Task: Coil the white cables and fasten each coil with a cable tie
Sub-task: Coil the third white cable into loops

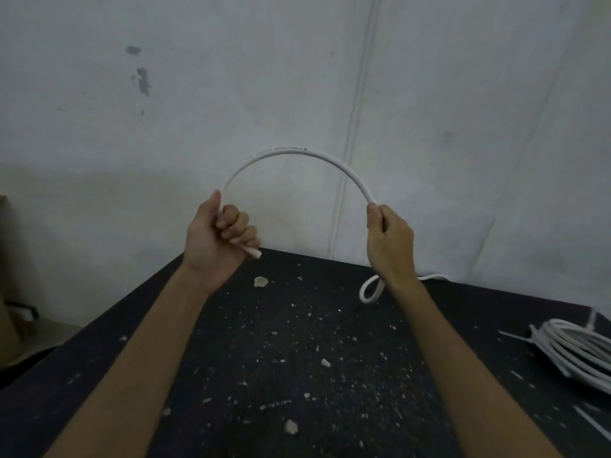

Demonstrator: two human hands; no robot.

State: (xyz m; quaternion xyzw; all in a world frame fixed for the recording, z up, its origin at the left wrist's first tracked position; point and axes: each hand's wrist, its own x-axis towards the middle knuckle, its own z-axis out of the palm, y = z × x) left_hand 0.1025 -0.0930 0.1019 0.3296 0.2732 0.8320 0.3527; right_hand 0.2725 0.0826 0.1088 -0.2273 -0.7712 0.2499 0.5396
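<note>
Above the worktop's (264, 342) far edge, the left hand (216, 238) fists the white cable's (297, 155) cut end while the right hand (390, 239) pinches it further along; it arches stiffly, looking light and springy; best gripped close where each loop crosses.

Both hands, left hand (220, 238) & right hand (390, 241), grip white cable (297, 153) arched above table (281, 342).

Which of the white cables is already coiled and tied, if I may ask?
The coil at the table's right edge, bound by a cable tie; the other cable arches uncoiled between the left hand and right hand.
</note>
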